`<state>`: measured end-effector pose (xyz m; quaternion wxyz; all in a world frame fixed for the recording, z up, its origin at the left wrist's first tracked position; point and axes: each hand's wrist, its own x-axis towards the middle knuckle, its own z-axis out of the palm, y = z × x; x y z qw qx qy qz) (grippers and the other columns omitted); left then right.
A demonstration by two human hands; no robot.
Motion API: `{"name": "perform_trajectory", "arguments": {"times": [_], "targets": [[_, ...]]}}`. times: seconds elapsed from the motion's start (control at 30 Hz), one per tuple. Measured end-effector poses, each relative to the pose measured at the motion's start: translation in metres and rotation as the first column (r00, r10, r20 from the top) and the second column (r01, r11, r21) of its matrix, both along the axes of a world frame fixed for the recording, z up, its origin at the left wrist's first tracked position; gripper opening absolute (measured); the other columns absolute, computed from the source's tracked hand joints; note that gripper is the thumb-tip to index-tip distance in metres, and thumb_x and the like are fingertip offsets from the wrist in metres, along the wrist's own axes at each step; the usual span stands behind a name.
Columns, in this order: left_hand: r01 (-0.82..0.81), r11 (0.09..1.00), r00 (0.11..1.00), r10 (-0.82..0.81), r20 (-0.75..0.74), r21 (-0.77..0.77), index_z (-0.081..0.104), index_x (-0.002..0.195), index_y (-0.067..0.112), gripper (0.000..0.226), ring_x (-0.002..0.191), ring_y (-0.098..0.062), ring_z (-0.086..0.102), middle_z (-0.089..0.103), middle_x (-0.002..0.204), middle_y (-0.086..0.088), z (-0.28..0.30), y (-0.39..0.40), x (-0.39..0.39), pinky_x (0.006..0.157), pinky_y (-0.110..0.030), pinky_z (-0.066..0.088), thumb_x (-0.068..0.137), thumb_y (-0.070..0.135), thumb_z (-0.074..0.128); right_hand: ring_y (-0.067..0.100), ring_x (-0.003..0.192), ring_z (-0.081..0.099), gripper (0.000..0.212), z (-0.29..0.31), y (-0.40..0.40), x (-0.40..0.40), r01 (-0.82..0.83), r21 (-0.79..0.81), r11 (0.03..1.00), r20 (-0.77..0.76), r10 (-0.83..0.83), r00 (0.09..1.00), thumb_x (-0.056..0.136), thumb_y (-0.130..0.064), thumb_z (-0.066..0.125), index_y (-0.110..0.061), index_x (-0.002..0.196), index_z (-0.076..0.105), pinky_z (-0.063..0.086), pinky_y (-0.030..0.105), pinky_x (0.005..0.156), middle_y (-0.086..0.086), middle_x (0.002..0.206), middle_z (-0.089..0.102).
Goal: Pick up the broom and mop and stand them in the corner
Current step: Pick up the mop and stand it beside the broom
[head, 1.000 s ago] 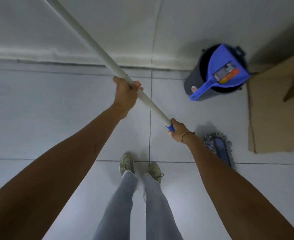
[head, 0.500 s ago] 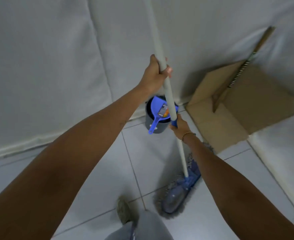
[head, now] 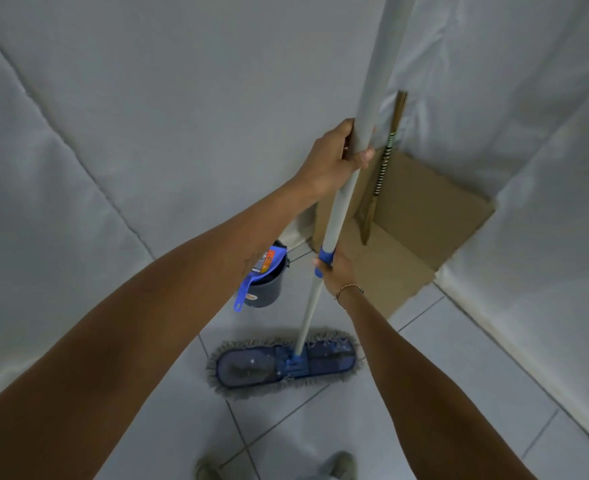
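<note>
Floor (head: 459,368): pale grey square tiles, thin dark grout lines, bounded by white cloth-covered walls meeting in a corner at upper right.

On it:
- flat mop head (head: 282,363), blue frame, grey fringe, lying flat across a grout line mid-frame, handle rising from its centre
- dark bucket (head: 267,289) near the left wall, just behind the mop head, not touching; blue dustpan (head: 256,271) sits in its top, handle hanging over the rim
- cardboard sheet (head: 386,268) flat in the corner, folded up against the wall
- broom (head: 381,181) standing on the cardboard, leaning into the corner
- two shoes, bottom edge
</note>
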<state>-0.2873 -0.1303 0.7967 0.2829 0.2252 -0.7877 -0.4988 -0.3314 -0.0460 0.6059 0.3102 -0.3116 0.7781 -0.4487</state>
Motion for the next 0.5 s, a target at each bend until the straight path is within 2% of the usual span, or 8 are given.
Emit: {"name": "perform_trajectory", "arguments": {"times": [0.07, 0.17, 0.27, 0.37, 0.4, 0.47, 0.5], "targets": [[0.021, 1.000, 1.000, -0.021, 0.001, -0.022, 0.047, 0.127, 0.001, 0.041, 0.101, -0.032, 0.063, 0.061, 0.102, -0.010, 0.010, 0.012, -0.030, 0.098, -0.048, 0.050, 0.089, 0.010, 0.057, 0.039, 0.099, 0.054, 0.028, 0.006, 0.009, -0.029, 0.029, -0.047, 0.998, 0.041, -0.027, 0.999, 0.090, -0.004, 0.055, 0.010, 0.114, 0.050, 0.044, 0.052, 0.088, 0.030, 0.105, 0.057], [0.054, 0.997, 0.998, -0.055, -0.014, -0.054, 0.045, 0.130, 0.002, 0.045, 0.099, -0.025, 0.063, 0.063, 0.102, -0.006, 0.014, 0.030, -0.070, 0.099, -0.044, 0.050, 0.088, 0.008, 0.059, 0.036, 0.089, 0.053, 0.023, 0.008, 0.020, -0.067, 0.062, -0.080, 0.995, 0.088, -0.055, 0.995, 0.089, -0.002, 0.055, 0.008, 0.109, 0.052, 0.044, 0.045, 0.077, 0.019, 0.089, 0.052], [0.059, 0.995, 0.998, -0.062, -0.034, -0.075, 0.041, 0.133, 0.002, 0.048, 0.096, -0.019, 0.063, 0.063, 0.101, -0.004, 0.012, 0.035, -0.098, 0.098, -0.038, 0.051, 0.088, 0.009, 0.059, 0.039, 0.099, 0.056, 0.024, 0.009, 0.027, -0.093, 0.070, -0.080, 0.994, 0.112, -0.061, 0.992, 0.090, -0.005, 0.055, 0.005, 0.111, 0.052, 0.048, 0.048, 0.087, 0.020, 0.095, 0.057], [0.083, 0.989, 0.996, -0.086, -0.025, -0.123, 0.038, 0.136, 0.002, 0.054, 0.093, -0.016, 0.063, 0.063, 0.100, -0.002, 0.013, 0.032, -0.129, 0.095, -0.035, 0.053, 0.088, 0.013, 0.060, 0.035, 0.092, 0.053, 0.024, 0.008, 0.026, -0.125, 0.100, -0.093, 0.991, 0.129, -0.088, 0.988, 0.091, -0.005, 0.054, 0.003, 0.113, 0.051, 0.046, 0.052, 0.090, 0.020, 0.094, 0.055], [0.088, 0.987, 0.995, -0.092, -0.028, -0.132, 0.036, 0.137, 0.003, 0.056, 0.092, -0.015, 0.063, 0.063, 0.099, -0.002, 0.012, 0.027, -0.141, 0.095, -0.034, 0.053, 0.088, 0.013, 0.060, 0.032, 0.088, 0.051, 0.021, 0.006, 0.022, -0.138, 0.105, -0.103, 0.989, 0.131, -0.091, 0.987, 0.091, -0.005, 0.054, 0.001, 0.111, 0.052, 0.047, 0.051, 0.087, 0.016, 0.090, 0.054], [0.087, 0.985, 0.994, -0.095, -0.049, -0.146, 0.035, 0.138, 0.004, 0.057, 0.090, -0.013, 0.064, 0.063, 0.097, 0.000, 0.007, 0.018, -0.155, 0.095, -0.034, 0.053, 0.088, 0.013, 0.060, 0.026, 0.083, 0.049, 0.007, 0.005, 0.017, -0.154, 0.102, -0.095, 0.990, 0.113, -0.091, 0.989, 0.091, -0.008, 0.055, -0.013, 0.093, 0.052, 0.045, 0.044, 0.076, 0.005, 0.076, 0.050], [0.085, 0.985, 0.994, -0.094, -0.057, -0.148, 0.035, 0.138, 0.004, 0.057, 0.090, -0.013, 0.064, 0.063, 0.095, 0.001, 0.004, 0.012, -0.165, 0.095, -0.034, 0.053, 0.088, 0.012, 0.061, 0.025, 0.081, 0.049, 0.014, 0.005, 0.011, -0.165, 0.107, -0.086, 0.991, 0.097, -0.099, 0.990, 0.090, -0.009, 0.056, -0.020, 0.084, 0.049, 0.044, 0.041, 0.073, 0.000, 0.071, 0.048]]}}
